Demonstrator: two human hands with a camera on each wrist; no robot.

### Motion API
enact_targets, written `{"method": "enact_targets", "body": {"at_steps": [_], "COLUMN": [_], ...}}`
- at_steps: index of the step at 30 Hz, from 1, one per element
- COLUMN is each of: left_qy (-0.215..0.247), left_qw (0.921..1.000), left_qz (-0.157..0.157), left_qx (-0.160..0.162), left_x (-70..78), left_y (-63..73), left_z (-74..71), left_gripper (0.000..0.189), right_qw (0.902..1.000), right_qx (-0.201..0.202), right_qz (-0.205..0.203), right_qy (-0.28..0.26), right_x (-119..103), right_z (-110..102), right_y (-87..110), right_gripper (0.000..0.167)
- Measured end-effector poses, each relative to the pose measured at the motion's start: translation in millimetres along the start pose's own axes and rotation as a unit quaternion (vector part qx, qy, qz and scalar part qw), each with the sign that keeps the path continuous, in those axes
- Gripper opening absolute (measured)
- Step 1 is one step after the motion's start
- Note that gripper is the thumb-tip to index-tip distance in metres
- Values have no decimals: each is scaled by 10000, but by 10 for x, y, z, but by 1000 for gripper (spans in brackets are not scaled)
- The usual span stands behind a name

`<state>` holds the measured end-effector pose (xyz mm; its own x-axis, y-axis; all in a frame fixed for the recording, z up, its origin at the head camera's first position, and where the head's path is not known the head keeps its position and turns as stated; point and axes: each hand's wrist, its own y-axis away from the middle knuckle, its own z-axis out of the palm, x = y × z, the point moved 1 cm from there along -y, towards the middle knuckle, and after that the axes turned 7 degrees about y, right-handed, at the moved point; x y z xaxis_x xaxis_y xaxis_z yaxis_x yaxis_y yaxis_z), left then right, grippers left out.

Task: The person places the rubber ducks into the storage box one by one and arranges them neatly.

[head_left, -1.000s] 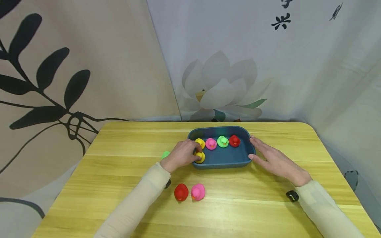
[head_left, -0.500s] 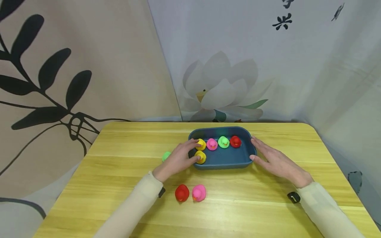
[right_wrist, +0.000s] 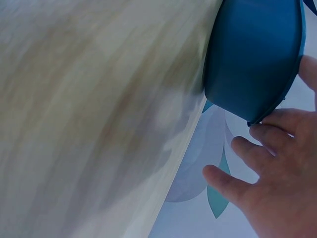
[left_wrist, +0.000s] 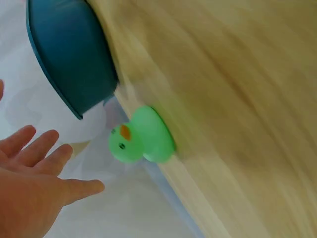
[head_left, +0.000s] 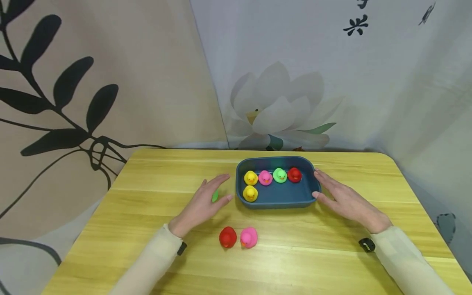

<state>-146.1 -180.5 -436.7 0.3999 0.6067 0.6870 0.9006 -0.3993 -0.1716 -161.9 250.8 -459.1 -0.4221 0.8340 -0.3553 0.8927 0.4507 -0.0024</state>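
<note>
My left hand (head_left: 200, 205), fingers spread and holding nothing, hovers left of the blue tray (head_left: 280, 205). Beneath it a green rubber duck (left_wrist: 151, 136) stands on the table, mostly covered by the hand in the head view. My right hand (head_left: 344, 200) rests its fingertips and thumb against the tray's right end, fingers straight. Inside the tray a yellow duck (head_left: 250, 178), a pink duck (head_left: 265, 178), a green duck (head_left: 280, 175) and a red duck (head_left: 294, 175) form a back row. Another yellow duck (head_left: 250, 194) sits in front of the first.
On the wooden table (head_left: 295, 254), a red duck (head_left: 228, 237) and a pink duck (head_left: 248, 237) stand side by side in front of the tray. A printed curtain (head_left: 166, 82) hangs behind the table's back edge.
My left hand has let go of the front yellow duck in the tray and moved left, out over the green duck on the table. The right hand stays at the tray's end.
</note>
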Motion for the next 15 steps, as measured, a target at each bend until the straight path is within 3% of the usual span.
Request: {"method": "enact_targets", "body": {"at_steps": [8,15], "left_qy": [-113,-155], "left_qw": [9998,9994], "left_qz": [-165,-304], "left_qx": [94,-110], "left_x": [-124,-219], "left_y": [150,222], "left_z": [-101,-210], "left_gripper": [65,71], "right_qw": [10000,10000], "right_qx": [-24,-31], "right_qz": [0,2], "right_qy": [20,31], "right_x": [14,16], "right_z": [3,3], "right_y": [4,-1], "right_gripper": [80,80]}}
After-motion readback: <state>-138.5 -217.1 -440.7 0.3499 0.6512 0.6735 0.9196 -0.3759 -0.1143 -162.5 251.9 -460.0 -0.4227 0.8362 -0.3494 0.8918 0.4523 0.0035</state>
